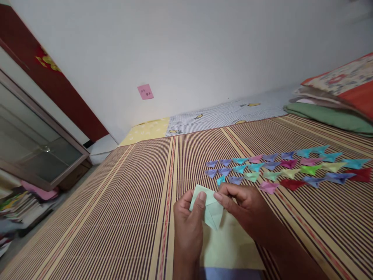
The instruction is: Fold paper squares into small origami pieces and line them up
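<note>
A pale green sheet of origami paper [212, 210], partly folded with crease lines showing, is held up between both hands. My left hand [189, 221] grips its left side, thumb lying on the front face. With thumb and forefinger, my right hand [243, 204] pinches the upper right edge. Below the hands lies a pale yellow-green sheet [233, 249], with a purple-blue sheet [227, 273] showing at its lower edge. Just beyond the right hand, several small folded paper figures [252, 177] in blue, pink, green, yellow and red stand in rows.
A striped bamboo mat [131, 210] covers the bed. Folded bedding and pillows [335, 105] are piled at the far right. A pink note [145, 91] is stuck on the white wall. At the left are a glass-fronted cabinet [37, 140] and a stack of books [29, 206].
</note>
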A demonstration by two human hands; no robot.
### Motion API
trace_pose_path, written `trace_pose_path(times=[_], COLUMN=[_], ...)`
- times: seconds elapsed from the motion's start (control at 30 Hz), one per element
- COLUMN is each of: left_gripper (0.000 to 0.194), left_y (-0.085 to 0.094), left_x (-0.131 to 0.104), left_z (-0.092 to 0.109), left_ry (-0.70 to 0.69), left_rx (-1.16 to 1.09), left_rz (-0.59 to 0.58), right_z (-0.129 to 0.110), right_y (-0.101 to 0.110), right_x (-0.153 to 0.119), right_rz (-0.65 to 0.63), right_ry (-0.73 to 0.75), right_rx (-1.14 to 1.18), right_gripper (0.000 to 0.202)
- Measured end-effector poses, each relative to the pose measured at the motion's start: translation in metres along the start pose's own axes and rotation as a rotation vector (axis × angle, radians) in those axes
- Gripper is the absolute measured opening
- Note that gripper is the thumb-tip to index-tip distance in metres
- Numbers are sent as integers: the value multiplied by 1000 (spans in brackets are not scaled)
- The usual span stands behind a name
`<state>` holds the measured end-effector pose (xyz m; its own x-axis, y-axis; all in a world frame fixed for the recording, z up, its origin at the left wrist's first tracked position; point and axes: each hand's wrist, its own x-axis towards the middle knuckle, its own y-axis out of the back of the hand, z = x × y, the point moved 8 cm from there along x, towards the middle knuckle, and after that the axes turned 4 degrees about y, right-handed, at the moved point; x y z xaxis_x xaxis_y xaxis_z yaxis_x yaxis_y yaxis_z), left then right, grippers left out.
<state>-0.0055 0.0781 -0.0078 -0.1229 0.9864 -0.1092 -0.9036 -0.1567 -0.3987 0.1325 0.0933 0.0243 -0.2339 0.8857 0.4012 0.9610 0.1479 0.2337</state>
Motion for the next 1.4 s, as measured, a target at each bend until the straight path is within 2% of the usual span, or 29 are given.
trace_pose_path(times=[0.17, 0.27, 0.4, 0.53, 0.73, 0.87, 1.0, 1.2, 1.4], left_gripper=[31, 31, 27, 25, 31, 32, 33, 25, 22], left_y=[-4, -3, -4, -6, -7, -6, -1, 3, 7], left_x=[0, -1, -2, 0, 1, 2, 5, 10, 8], left_z=[0, 0, 0, -4, -10, -11, -15, -11, -6], left_ry=[3, 3, -15, 7, 103, 111, 132, 68, -9], left_rx=[41, 65, 105, 95, 33, -1, -53, -109, -86], left_rz=[-25, -29, -85, -114, -92, -81, -57, -67, -43], right_z=[3, 3, 5, 12, 21, 18, 11, 8, 11], right_y=[6, 7, 2, 1, 3, 2, 6, 17, 12], right_x=[0, 0, 0, -1, -2, -1, 0, 1, 0], right_rz=[-12, -65, -115, -54, -15, -22, 11, 81, 86], right_ry=[-7, -4, -48, -91, -141, -121, -55, -33, -98], right_rx=[-22, -20, 23, -12, 77, 68, -36, -109, -13], right_gripper=[43, 44, 36, 37, 35, 32, 31, 29, 34])
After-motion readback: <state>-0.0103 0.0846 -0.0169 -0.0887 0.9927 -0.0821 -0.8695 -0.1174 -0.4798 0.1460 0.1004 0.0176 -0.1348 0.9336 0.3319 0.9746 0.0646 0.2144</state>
